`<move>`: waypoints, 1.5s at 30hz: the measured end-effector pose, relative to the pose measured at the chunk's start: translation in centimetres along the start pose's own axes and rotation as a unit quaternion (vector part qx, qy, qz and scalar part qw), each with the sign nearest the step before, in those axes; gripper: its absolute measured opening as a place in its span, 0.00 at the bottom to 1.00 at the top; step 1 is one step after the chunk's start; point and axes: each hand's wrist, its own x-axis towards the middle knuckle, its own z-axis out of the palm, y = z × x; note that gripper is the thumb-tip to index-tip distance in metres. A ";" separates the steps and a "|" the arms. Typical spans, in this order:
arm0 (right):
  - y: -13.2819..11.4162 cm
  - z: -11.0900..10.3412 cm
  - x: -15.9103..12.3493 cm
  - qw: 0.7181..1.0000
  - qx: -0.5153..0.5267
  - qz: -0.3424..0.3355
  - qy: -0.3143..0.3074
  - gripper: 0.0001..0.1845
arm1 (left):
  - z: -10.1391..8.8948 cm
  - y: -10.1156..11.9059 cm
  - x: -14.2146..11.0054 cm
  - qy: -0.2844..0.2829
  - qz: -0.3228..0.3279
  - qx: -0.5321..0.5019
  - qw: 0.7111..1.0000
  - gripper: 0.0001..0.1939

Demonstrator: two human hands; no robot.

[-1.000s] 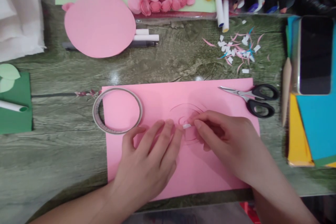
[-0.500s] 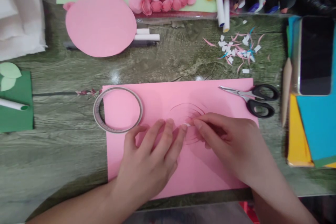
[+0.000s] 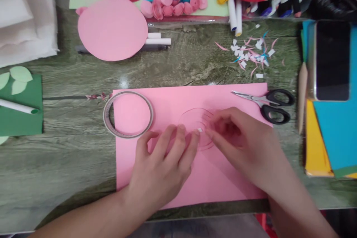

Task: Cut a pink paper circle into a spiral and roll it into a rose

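Observation:
My left hand (image 3: 164, 163) rests on the pink paper sheet (image 3: 228, 178), fingers bent and spread. One of its fingertips touches a tiny white piece (image 3: 199, 130) that lies inside rings drawn on the sheet. Just right of this piece hovers my right hand (image 3: 245, 145), its thumb and forefinger parted with nothing visible between them; its other fingers are curled and partly hidden. A tape roll (image 3: 152, 113) lies over the sheet's upper left corner. Scissors (image 3: 264, 100) with black handles lie at its upper right, blades slightly apart.
Paper scraps (image 3: 251, 54) are scattered beyond the sheet. A pink paper oval (image 3: 111, 26) covers pens, near pink and blue rolled paper flowers (image 3: 173, 2). A phone (image 3: 333, 59) lies on coloured papers at right. Green paper with leaves (image 3: 30, 122) is at left.
My right thumb and forefinger have parted and drawn slightly away from the white piece, which now shows more clearly. My left hand stays on the sheet; the whole view has shifted slightly.

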 end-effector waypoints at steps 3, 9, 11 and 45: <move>-0.1 0.5 0.1 1.000 -0.024 -0.018 -0.003 0.06 | 0.1 0.1 0.0 0.010 0.001 0.000 1.000 0.19; -0.3 1.0 0.2 0.999 -0.051 -0.015 0.000 0.05 | -0.1 0.0 -0.1 0.000 0.001 0.002 1.000 0.18; -0.4 1.1 0.2 0.998 -0.057 -0.014 0.007 0.05 | -0.2 0.0 -0.1 0.002 0.001 0.002 1.000 0.18; 0.0 -0.6 2.5 0.997 -0.025 -0.035 0.066 0.05 | -2.5 -2.9 0.3 0.038 -0.080 -0.144 0.986 0.10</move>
